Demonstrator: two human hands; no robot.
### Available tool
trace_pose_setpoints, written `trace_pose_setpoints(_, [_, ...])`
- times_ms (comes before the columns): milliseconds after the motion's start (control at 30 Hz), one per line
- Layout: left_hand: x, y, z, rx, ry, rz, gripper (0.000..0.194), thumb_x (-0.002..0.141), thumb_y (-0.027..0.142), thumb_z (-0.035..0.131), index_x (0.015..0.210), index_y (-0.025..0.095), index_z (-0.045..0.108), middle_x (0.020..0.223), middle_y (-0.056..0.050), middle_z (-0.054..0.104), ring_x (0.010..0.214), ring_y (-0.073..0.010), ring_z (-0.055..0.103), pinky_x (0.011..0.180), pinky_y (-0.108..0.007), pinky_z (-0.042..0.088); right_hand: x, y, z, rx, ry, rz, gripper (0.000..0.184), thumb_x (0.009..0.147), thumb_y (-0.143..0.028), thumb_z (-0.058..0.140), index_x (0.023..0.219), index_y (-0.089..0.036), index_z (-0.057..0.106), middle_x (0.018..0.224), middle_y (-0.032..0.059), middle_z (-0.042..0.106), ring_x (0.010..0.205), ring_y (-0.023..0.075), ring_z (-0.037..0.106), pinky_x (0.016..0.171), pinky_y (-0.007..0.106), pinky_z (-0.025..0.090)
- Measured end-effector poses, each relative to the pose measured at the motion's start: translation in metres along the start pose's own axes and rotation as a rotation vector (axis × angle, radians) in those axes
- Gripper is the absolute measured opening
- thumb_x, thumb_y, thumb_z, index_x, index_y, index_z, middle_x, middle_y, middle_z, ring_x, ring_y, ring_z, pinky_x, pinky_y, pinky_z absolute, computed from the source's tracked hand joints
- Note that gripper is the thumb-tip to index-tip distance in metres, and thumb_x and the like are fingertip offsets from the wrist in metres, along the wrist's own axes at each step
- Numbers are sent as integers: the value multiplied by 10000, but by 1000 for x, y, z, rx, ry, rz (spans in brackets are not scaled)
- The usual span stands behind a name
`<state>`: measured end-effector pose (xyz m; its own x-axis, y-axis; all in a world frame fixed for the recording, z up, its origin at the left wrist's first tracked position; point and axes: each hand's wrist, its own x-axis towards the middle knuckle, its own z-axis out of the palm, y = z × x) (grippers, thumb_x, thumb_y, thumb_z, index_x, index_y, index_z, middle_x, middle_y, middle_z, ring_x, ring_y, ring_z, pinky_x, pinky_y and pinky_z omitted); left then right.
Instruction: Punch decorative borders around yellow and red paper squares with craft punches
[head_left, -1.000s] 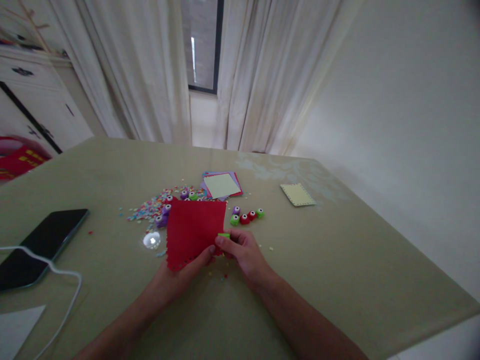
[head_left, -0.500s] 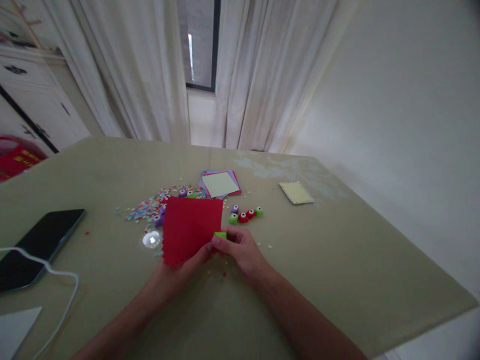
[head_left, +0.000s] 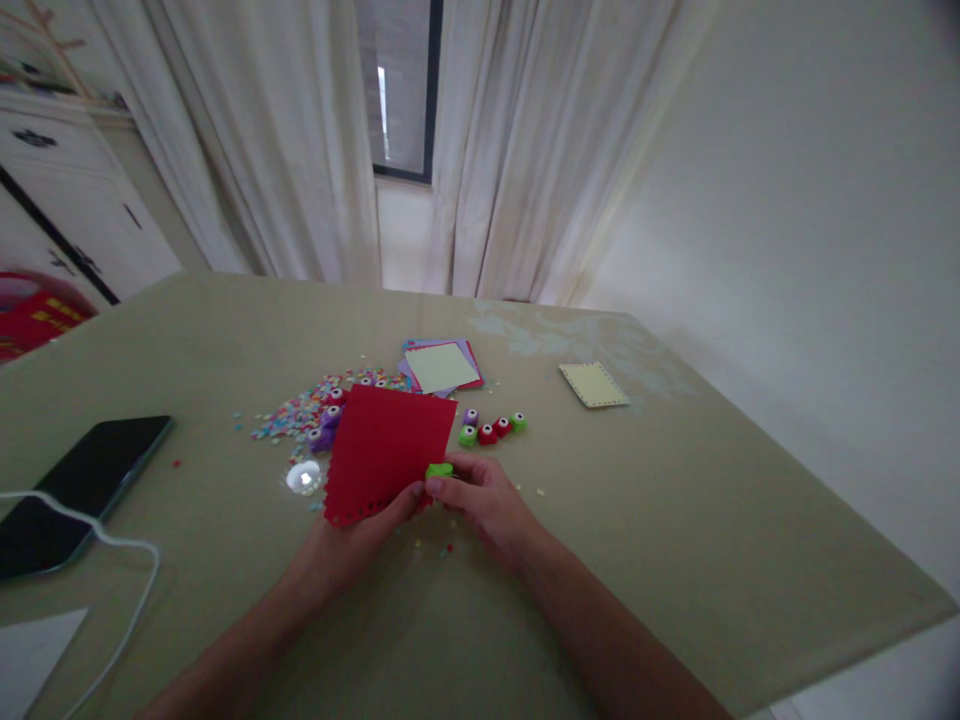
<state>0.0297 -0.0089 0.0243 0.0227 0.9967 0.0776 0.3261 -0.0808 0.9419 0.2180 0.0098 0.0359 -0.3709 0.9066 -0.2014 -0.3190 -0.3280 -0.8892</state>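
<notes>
A square of red paper [head_left: 390, 445] is gripped along its lower edge by my left hand [head_left: 360, 535], thumb on top and the other fingers hidden beneath. Small punched holes run along that lower edge, and the left edge is notched. My right hand [head_left: 480, 495] is closed around a small green craft punch [head_left: 439, 470], which sits at the paper's lower right corner. Just beyond lie several small punches [head_left: 487, 433] in red, green and purple. Another group of punches [head_left: 322, 437] stands left of the paper, partly covered by it.
Colourful paper confetti [head_left: 289, 415] is heaped behind the paper. A paper stack [head_left: 442, 368] lies at the back, and a cream punched sheet [head_left: 594, 385] to the right. On the left are a round clear object [head_left: 304, 478], a black phone [head_left: 82, 490], a white cable [head_left: 124, 545] and white paper [head_left: 37, 655].
The red paper has turned slightly clockwise, its upper edge shifting right. The green punch in my right hand has tilted a little at the corner.
</notes>
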Motion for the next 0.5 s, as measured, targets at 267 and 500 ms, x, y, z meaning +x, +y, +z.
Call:
trace_pose_setpoints(267, [1,5,2,-17,8,2,281,861,495,702,1008,278,806,1063,-55,861,1014,-318,802,938,-468,638,-1,-1,0,29,19,13,388,631,-381,988,930,-175,851,837,26,778,697,135,628,693,263,466])
trace_pose_setpoints(500, [0,6,0,-41,33,14,253,861,469,727,993,264,799,1041,-58,862,1062,-314,798,980,-448,633,0,-1,0,41,115,40,418,600,-389,1022,927,-191,854,861,23,804,678,123,632,654,251,442])
